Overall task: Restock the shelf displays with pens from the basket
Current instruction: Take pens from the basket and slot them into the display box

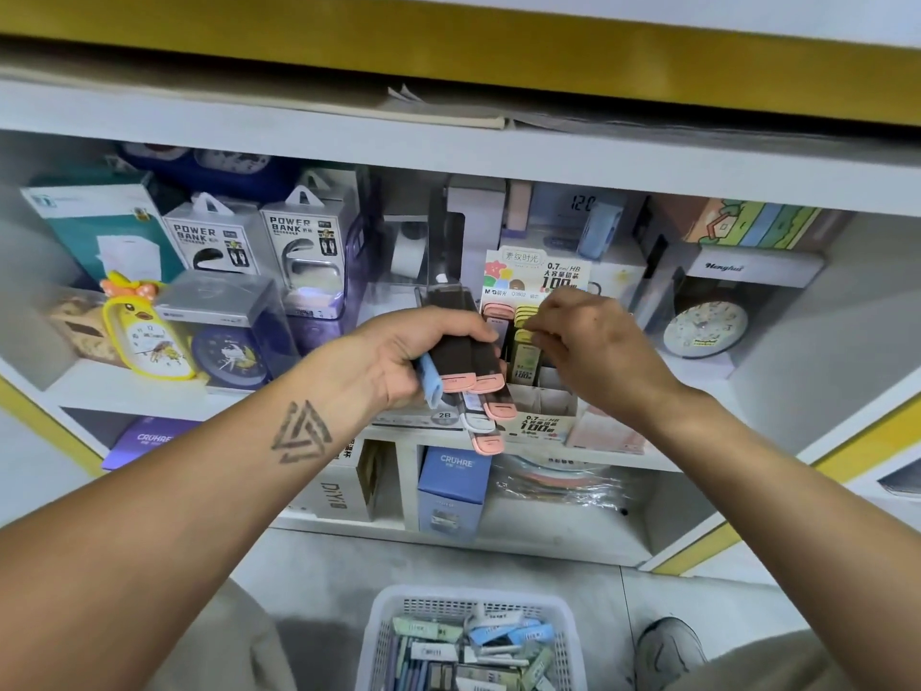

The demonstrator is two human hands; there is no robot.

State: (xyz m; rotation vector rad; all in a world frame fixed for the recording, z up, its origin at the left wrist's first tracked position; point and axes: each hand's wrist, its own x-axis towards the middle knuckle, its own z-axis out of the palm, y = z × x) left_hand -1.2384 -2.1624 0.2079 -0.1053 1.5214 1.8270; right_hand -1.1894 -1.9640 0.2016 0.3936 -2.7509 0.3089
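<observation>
left hand [398, 359] clamped on fanned lead cases [471, 364]; right hand [588, 336] pinched at display box [540, 421], contents unclear; basket [471, 640] below.

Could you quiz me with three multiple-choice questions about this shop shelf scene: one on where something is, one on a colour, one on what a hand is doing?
1. Where is the white basket?
A. On the top shelf
B. On the floor below the hands
C. Hanging from a hook

2. What colour is the duck-shaped clock?
A. Yellow
B. Green
C. Black

3. What is the left hand doing?
A. Resting empty
B. Gripping a bunch of slim cases
C. Holding a clock

Answers:
1 B: it sits low in the view, near a shoe.
2 A: its body is yellow.
3 B: the fingers close around several dark cases with pink ends, while the right hand reaches to the display box.
</observation>
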